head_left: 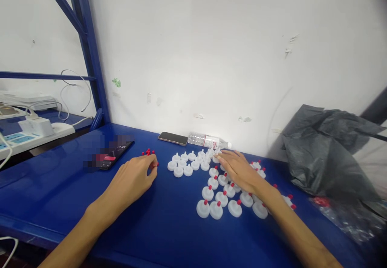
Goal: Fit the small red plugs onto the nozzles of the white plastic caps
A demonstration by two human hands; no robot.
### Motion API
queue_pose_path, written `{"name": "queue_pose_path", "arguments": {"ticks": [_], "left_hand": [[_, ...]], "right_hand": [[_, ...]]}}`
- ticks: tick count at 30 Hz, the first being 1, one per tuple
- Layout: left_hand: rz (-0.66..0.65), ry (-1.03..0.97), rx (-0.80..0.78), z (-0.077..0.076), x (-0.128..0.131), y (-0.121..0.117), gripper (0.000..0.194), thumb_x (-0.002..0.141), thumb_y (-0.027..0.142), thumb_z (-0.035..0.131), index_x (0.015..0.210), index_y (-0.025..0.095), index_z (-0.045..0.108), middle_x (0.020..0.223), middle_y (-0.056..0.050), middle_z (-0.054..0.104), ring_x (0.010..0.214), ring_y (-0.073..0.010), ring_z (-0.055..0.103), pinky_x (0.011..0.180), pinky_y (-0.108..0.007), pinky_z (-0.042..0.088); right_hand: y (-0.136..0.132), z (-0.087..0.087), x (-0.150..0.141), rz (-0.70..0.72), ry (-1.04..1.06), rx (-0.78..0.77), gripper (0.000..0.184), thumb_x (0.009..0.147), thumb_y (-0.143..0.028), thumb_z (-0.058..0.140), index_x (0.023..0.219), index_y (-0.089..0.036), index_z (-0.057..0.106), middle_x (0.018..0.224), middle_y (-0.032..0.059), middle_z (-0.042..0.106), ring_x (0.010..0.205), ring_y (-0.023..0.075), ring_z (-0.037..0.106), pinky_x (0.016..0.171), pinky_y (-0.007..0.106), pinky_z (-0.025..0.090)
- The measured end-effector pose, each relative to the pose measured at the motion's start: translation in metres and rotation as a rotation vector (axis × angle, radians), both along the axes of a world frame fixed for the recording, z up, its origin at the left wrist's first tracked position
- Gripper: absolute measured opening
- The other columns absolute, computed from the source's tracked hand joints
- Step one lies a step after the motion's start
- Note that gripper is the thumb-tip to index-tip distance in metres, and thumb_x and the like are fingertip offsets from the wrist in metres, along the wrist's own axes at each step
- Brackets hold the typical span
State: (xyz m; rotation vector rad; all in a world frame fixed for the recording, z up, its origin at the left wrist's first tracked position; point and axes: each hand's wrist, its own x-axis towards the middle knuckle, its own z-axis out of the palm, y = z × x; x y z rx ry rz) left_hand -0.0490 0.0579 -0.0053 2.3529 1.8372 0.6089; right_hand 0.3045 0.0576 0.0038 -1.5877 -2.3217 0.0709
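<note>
My left hand (136, 172) is closed, thumb and index finger bent into a pinch, with a small red tip cap (157, 164) showing at the fingertips. Just beyond it lies a little pile of red tip caps (148, 152). My right hand (237, 169) reaches over the white round nozzle lids, fingers stretched out, its fingertips at a bare white nozzle lid (215, 158); its thumb is hidden. Several bare lids (182, 163) stand between my hands, spouts up. Nearer me and under my right forearm, several lids wear red tips (221, 198); some are partly covered by the arm.
The blue table (169, 227) meets a white wall. At the back lie a dark phone (173, 138) and a clear plastic bottle (208, 140). Another phone (113, 157) lies left. A grey plastic bag (326, 151) is at right, a white power strip (36, 137) at far left.
</note>
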Motion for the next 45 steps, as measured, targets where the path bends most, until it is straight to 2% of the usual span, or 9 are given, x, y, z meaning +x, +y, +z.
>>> {"name": "queue_pose_path", "arguments": {"ticks": [4,7,13,18,21,30,33,38,45], "left_hand": [[-0.088,-0.226,0.055,0.006,0.004,-0.005,0.025,0.099,0.033,0.053,0.105,0.022,0.075,0.087,-0.002,0.075,0.075,-0.02,0.066,0.074,-0.033,0.045],[-0.139,-0.45,-0.006,0.011,0.01,-0.013,0.034,0.101,0.048,0.056,0.104,0.022,0.078,0.081,0.0,0.073,0.071,-0.0181,0.066,0.071,-0.03,0.048],[-0.243,-0.751,-0.154,0.017,0.028,-0.032,0.038,0.093,0.055,0.066,0.102,0.02,0.08,0.067,0.0,0.072,0.067,-0.019,0.069,0.058,-0.026,0.046],[-0.325,-0.832,-0.207,0.016,0.04,-0.042,0.032,0.089,0.05,0.07,0.1,0.022,0.082,0.079,-0.003,0.08,0.073,-0.0207,0.075,0.063,-0.027,0.052],[-0.33,-0.826,-0.204,0.011,0.043,-0.044,0.026,0.091,0.046,0.07,0.098,0.025,0.082,0.089,-0.002,0.083,0.074,-0.0196,0.077,0.064,-0.027,0.053],[-0.354,-0.638,-0.03,-0.001,0.044,-0.041,0.019,0.097,0.041,0.066,0.103,0.031,0.081,0.089,0.002,0.083,0.074,-0.0194,0.077,0.066,-0.028,0.055],[-0.428,-0.51,0.107,-0.004,0.043,-0.04,0.025,0.104,0.037,0.055,0.1,0.031,0.078,0.092,0.001,0.082,0.08,-0.0212,0.076,0.076,-0.032,0.058],[-0.499,-0.38,0.159,-0.011,0.043,-0.038,0.035,0.107,0.032,0.041,0.09,0.03,0.072,0.082,-0.004,0.075,0.073,-0.0231,0.071,0.069,-0.036,0.056],[-0.461,-0.327,0.195,-0.021,0.045,-0.041,0.043,0.108,0.033,0.035,0.091,0.032,0.075,0.089,-0.008,0.079,0.079,-0.0274,0.073,0.066,-0.039,0.056]], "right_hand": [[-0.004,0.003,-0.003,0.016,0.044,0.323,0.033,0.107,-0.042,0.051,0.124,-0.024,0.072,0.129,0.0108,0.076,0.126,0.0295,0.068,0.117,0.056,0.049],[-0.015,0.004,-0.019,0.106,0.085,0.443,0.021,0.106,-0.028,0.051,0.116,-0.026,0.069,0.121,0.0088,0.075,0.108,0.0248,0.074,0.095,0.043,0.063],[-0.042,0.001,-0.066,0.408,0.122,0.554,0.018,0.104,-0.018,0.056,0.12,-0.027,0.058,0.109,0.0043,0.078,0.107,0.023,0.076,0.095,0.043,0.067],[-0.052,0.0,-0.08,0.483,0.142,0.58,0.022,0.1,-0.019,0.062,0.12,-0.027,0.057,0.106,0.004,0.079,0.103,0.0233,0.077,0.092,0.041,0.068],[-0.053,0.002,-0.08,0.508,0.152,0.597,0.019,0.1,-0.017,0.064,0.115,-0.026,0.057,0.103,0.0033,0.079,0.1,0.0217,0.077,0.094,0.039,0.068],[-0.056,0.003,-0.083,0.552,0.113,0.701,0.013,0.099,-0.011,0.059,0.104,-0.023,0.061,0.11,0.0039,0.081,0.102,0.0198,0.076,0.096,0.037,0.068],[-0.06,0.004,-0.085,0.506,-0.02,0.762,0.022,0.102,-0.011,0.051,0.094,-0.025,0.066,0.113,0.0035,0.082,0.105,0.0206,0.077,0.095,0.038,0.069],[-0.066,0.009,-0.089,0.447,-0.25,0.849,0.036,0.101,-0.011,0.051,0.077,-0.029,0.07,0.108,0.0025,0.083,0.1,0.0212,0.079,0.085,0.038,0.072],[-0.067,0.008,-0.095,0.458,-0.245,0.909,0.039,0.099,-0.008,0.05,0.073,-0.029,0.071,0.098,0.0028,0.084,0.096,0.0205,0.08,0.089,0.037,0.07]]}}
